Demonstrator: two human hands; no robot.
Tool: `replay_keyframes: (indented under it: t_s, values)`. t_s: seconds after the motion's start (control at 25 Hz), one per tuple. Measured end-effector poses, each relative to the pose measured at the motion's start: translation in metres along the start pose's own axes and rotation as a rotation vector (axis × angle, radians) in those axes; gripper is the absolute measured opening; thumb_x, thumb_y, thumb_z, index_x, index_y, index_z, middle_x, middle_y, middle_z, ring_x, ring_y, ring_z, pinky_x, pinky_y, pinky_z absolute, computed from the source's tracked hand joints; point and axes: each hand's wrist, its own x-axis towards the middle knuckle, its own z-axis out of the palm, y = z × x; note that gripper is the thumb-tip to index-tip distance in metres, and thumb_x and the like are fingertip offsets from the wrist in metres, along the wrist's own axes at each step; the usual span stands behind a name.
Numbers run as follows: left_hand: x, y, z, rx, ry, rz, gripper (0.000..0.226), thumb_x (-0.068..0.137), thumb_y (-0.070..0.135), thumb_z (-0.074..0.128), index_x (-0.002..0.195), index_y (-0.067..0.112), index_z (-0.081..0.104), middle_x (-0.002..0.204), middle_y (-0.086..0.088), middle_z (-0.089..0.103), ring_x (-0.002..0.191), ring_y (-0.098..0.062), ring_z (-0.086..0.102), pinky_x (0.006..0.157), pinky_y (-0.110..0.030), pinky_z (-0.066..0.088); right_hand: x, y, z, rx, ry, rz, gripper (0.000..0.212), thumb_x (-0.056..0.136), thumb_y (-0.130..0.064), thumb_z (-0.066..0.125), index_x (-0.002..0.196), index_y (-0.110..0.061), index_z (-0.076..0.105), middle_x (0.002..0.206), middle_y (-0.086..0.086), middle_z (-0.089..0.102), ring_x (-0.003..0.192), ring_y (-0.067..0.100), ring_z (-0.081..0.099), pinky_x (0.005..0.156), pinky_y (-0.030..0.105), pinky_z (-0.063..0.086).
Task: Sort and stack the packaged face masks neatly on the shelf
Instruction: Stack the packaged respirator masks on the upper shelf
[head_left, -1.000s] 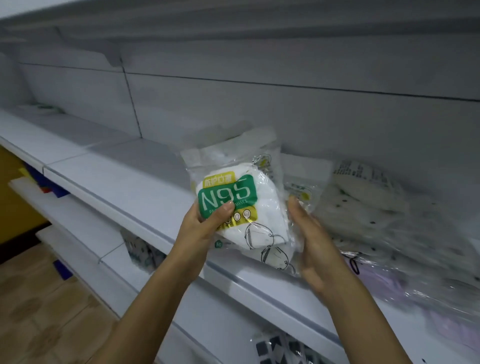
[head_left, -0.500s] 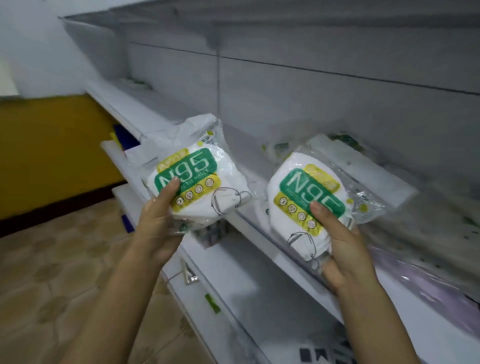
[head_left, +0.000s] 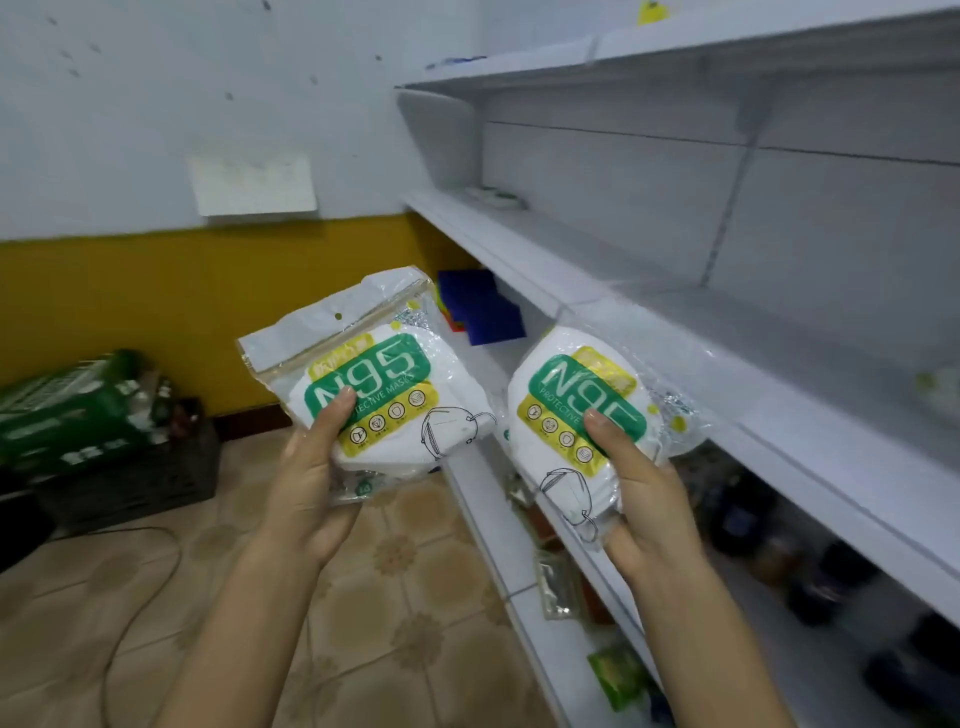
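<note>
Both hands are clamped on packs. The left hand (head_left: 311, 483) grips a left N95 mask pack (head_left: 384, 384) from below, thumb pressed flat on the green label; the fingers behind it are hidden. The right hand (head_left: 644, 499) holds a right N95 mask pack (head_left: 571, 415) the same way, thumb across the printed front.

The two clear bags of white masks are up in the air, side by side but apart, in front of the white middle shelf (head_left: 779, 374), and neither rests on it. The left pack sits nearly upright with its header flap pointing up and left. The right pack is turned so its label slants down to the right, and its far edge overlaps the shelf's front lip in view.

At the shelf's far end lies a small flat item (head_left: 493, 196), too blurred to name. Blue boxes (head_left: 478, 306) sit on a lower level behind the packs. Below the right hand, a clear packet (head_left: 558, 582) and a green packet (head_left: 618, 675) lie on the lower shelf, with dark jars (head_left: 737, 514) further in. On the tiled floor at the left, a green carton (head_left: 67, 410) rests on a black crate (head_left: 130, 478), against the yellow-banded wall.
</note>
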Motion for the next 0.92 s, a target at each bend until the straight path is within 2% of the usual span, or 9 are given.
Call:
replay_keyframes:
  t_s: [0.08,0.24,0.32,0.4,0.48,0.6,0.64,0.76,0.92]
  values:
    - [0.025,0.027,-0.040,0.000,0.040,0.021,0.050,0.081,0.026,0.061,0.129,0.014,0.057,0.119,-0.010,0.068,0.100,-0.024,0.069,0.074,-0.037,0.060,0.018,0.038,0.044,-0.014,-0.038,0.059,0.041,0.066,-0.011,0.074,0.106,-0.009,0.069,0.104,0.017,0.072,0.095,0.032,0.070,0.082,0.053,0.055]
    - [0.073,0.058,-0.100,-0.008,0.124,0.038,0.038,0.079,0.025,0.061,0.116,0.017,0.064,0.113,-0.008,0.070,0.096,-0.022,0.070,0.069,-0.036,0.060,0.058,0.091,0.104,-0.051,-0.062,0.132,0.038,0.065,-0.011,0.073,0.103,-0.008,0.069,0.098,0.017,0.073,0.087,0.031,0.072,0.066,0.042,0.060]
    - [0.102,0.064,-0.122,-0.023,0.151,0.038,0.033,0.080,0.025,0.061,0.112,0.019,0.065,0.113,-0.008,0.070,0.097,-0.022,0.070,0.074,-0.039,0.060,0.083,0.110,0.126,-0.070,-0.075,0.150,0.039,0.066,-0.011,0.073,0.105,-0.009,0.068,0.097,0.015,0.073,0.087,0.030,0.072,0.068,0.042,0.060]
    - [0.134,0.066,-0.140,-0.027,0.188,0.030,0.044,0.077,0.028,0.067,0.119,0.017,0.063,0.116,-0.009,0.069,0.102,-0.024,0.068,0.078,-0.041,0.059,0.113,0.127,0.143,-0.083,-0.082,0.166,0.042,0.067,-0.012,0.073,0.109,-0.009,0.067,0.099,0.014,0.073,0.091,0.030,0.071,0.072,0.045,0.059]
    - [0.175,0.068,-0.157,-0.026,0.216,0.020,0.071,0.066,0.034,0.081,0.130,0.015,0.057,0.120,-0.011,0.067,0.107,-0.027,0.066,0.079,-0.043,0.058,0.157,0.148,0.161,-0.082,-0.088,0.196,0.045,0.069,-0.012,0.072,0.114,-0.010,0.065,0.103,0.014,0.073,0.094,0.030,0.070,0.077,0.048,0.058]
    - [0.243,0.078,-0.179,-0.013,0.283,0.033,0.059,0.075,0.028,0.070,0.130,0.014,0.056,0.118,-0.010,0.068,0.103,-0.026,0.068,0.078,-0.042,0.059,0.230,0.180,0.199,-0.075,-0.105,0.247,0.051,0.070,-0.012,0.072,0.121,-0.010,0.062,0.107,0.015,0.071,0.098,0.032,0.069,0.079,0.053,0.056]
    - [0.270,0.085,-0.185,-0.006,0.312,0.043,0.053,0.078,0.026,0.066,0.128,0.014,0.058,0.116,-0.010,0.069,0.101,-0.025,0.069,0.078,-0.041,0.059,0.259,0.190,0.217,-0.078,-0.126,0.272,0.052,0.071,-0.012,0.071,0.123,-0.009,0.061,0.110,0.016,0.070,0.097,0.034,0.069,0.074,0.052,0.058]
    - [0.341,0.108,-0.202,0.020,0.376,0.080,0.046,0.078,0.026,0.064,0.123,0.015,0.060,0.114,-0.009,0.070,0.096,-0.022,0.070,0.074,-0.038,0.060,0.329,0.210,0.272,-0.110,-0.205,0.322,0.056,0.071,-0.016,0.072,0.125,-0.008,0.060,0.114,0.019,0.068,0.084,0.035,0.065,0.045,0.031,0.055]
    - [0.418,0.122,-0.215,0.003,0.394,0.090,0.040,0.079,0.031,0.061,0.117,0.018,0.062,0.110,-0.007,0.072,0.092,-0.021,0.071,0.069,-0.037,0.060,0.404,0.226,0.324,-0.110,-0.239,0.288,0.050,0.071,-0.014,0.072,0.120,-0.009,0.063,0.108,0.014,0.071,0.098,0.031,0.069,0.062,0.036,0.059]
